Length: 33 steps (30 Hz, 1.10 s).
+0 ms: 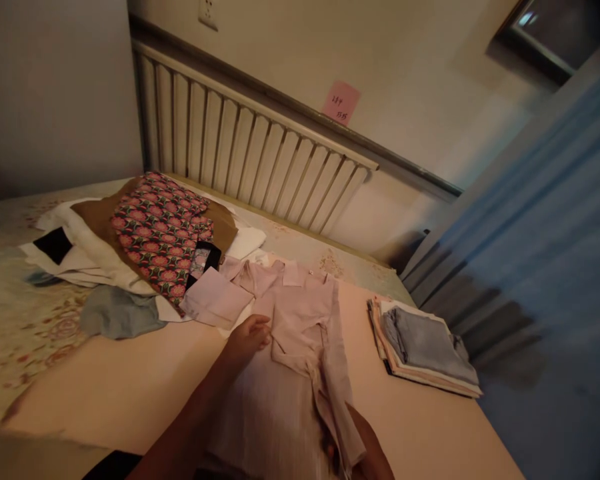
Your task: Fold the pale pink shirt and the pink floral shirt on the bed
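A pale pinkish-lavender long-sleeved shirt (303, 303) lies spread on the bed, its collar toward the radiator. One sleeve is folded across it and hangs down toward me at the right. My left hand (251, 335) is at the shirt's left edge, fingers curled and pressed together on the fabric. Low in the picture, my right hand (331, 455) is partly covered by the sleeve; its few visible fingers are bent around the cloth near the hem. The shirt's lower part is blurred.
To the left is a loose heap of clothes with a floral-patterned garment (155, 230) on top and a grey-green piece (123, 313) in front. A folded stack (425, 347) sits at the right, near a blue curtain (555, 267). A radiator (255, 147) runs behind the bed.
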Each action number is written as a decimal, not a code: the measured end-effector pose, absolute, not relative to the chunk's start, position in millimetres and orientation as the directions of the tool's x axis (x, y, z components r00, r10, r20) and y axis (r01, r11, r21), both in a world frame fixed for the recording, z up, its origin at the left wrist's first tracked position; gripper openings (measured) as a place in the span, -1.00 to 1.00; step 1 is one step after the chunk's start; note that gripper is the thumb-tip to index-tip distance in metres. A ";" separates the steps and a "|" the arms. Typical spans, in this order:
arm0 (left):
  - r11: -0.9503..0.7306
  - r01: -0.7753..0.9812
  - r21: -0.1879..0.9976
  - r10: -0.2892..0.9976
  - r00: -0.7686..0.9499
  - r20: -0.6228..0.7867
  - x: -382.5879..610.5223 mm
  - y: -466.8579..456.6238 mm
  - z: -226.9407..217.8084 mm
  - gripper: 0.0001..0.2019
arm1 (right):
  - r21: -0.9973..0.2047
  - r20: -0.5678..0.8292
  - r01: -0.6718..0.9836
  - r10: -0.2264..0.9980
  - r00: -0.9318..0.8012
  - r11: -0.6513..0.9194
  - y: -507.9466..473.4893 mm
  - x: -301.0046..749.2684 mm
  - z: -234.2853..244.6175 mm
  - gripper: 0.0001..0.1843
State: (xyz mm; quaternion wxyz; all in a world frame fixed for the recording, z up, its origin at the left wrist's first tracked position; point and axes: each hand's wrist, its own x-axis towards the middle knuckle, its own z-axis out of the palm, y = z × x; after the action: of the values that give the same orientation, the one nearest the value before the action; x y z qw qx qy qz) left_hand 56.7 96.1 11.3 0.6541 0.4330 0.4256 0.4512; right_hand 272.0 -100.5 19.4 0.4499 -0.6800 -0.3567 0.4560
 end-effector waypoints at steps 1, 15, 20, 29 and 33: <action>0.200 -0.191 0.961 0.961 0.231 -0.154 60.9 96.0 8.5 -0.65 | -0.934 -0.298 0.092 0.892 0.339 -0.346 -104.8 279.4 15.1 -0.20; -0.587 0.433 0.684 0.757 0.593 0.274 83.6 74.9 -18.1 -0.80 | -0.596 0.102 0.789 0.960 0.262 -0.152 -120.6 296.9 -11.8 -0.32; -0.666 0.499 0.554 0.709 0.654 0.263 85.9 68.1 -18.6 -0.83 | -0.326 0.130 0.945 0.989 0.071 -0.025 -133.8 291.5 -32.9 -0.15; -0.678 0.575 0.459 0.720 0.645 0.256 89.7 65.4 -19.5 -0.81 | -0.621 0.222 0.784 0.965 0.139 0.030 -128.9 298.1 -3.5 -0.72; -0.663 0.592 0.458 0.735 0.628 0.253 89.8 65.1 -20.5 -0.77 | -0.811 0.114 0.557 0.886 0.450 -0.179 -130.0 311.7 18.9 -0.64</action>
State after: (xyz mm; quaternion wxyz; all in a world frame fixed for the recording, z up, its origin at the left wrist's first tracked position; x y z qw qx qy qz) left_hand 89.8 65.1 -20.5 0.1679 0.8866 0.3743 0.2138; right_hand 311.7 -130.0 18.9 0.4176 -0.7421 -0.4860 0.1967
